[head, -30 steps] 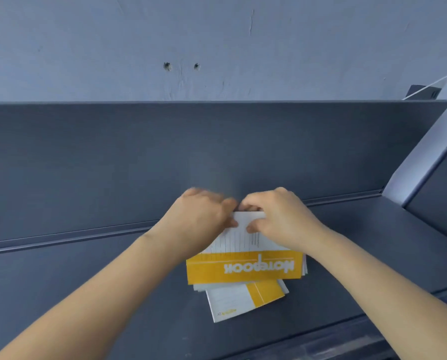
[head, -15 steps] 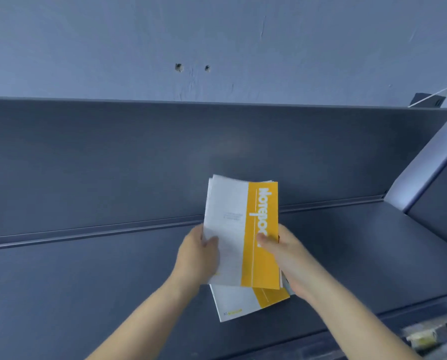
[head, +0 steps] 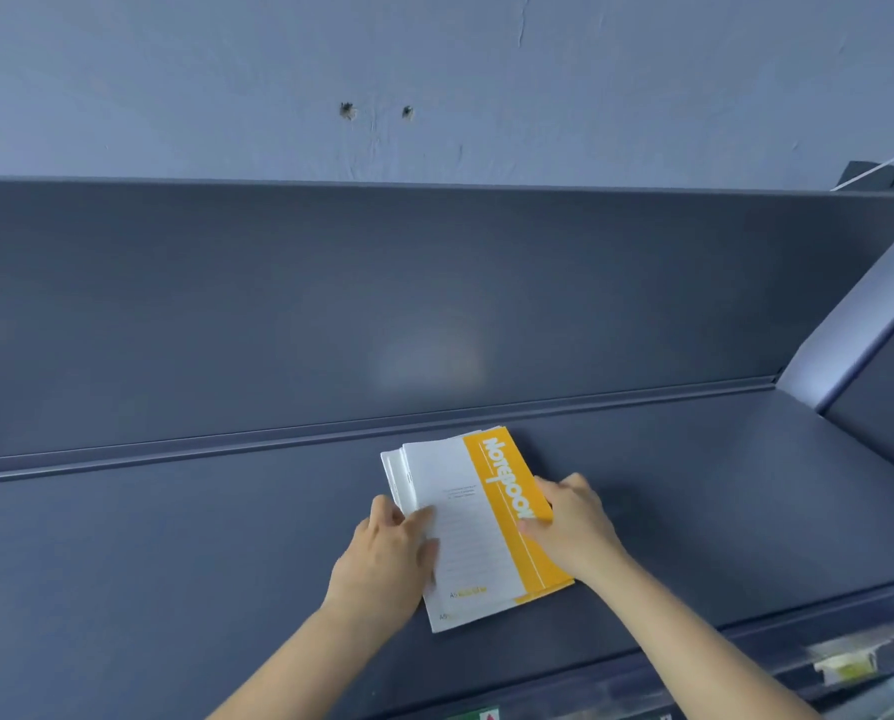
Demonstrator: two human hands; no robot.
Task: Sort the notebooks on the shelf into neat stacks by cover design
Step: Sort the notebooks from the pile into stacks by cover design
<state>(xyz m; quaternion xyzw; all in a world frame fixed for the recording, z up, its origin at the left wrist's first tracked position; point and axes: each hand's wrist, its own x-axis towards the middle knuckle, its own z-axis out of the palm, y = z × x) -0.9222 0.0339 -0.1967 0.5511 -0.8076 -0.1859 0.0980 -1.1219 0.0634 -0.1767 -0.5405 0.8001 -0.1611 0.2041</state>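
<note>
A stack of white-and-yellow notebooks (head: 473,517) lies flat on the dark grey shelf (head: 174,537), a yellow band with the word "Notebook" running down its right side. One more notebook of the same design sticks out beneath its near edge. My left hand (head: 390,556) holds the stack's left edge, thumb on the white cover. My right hand (head: 569,522) holds the right edge, thumb on the yellow band. The sheets at the far left corner are fanned slightly out of line.
The shelf's tall back panel (head: 434,304) rises behind a low ledge. A slanted side panel (head: 871,376) closes the right end. Below the front lip (head: 746,646), at lower right, a lower level holds blurred pale items (head: 845,662).
One second ago both hands gripped the far edge of the stack lying crosswise. They lifted it, turned it lengthwise, and have now set it down on the notebook beneath.
</note>
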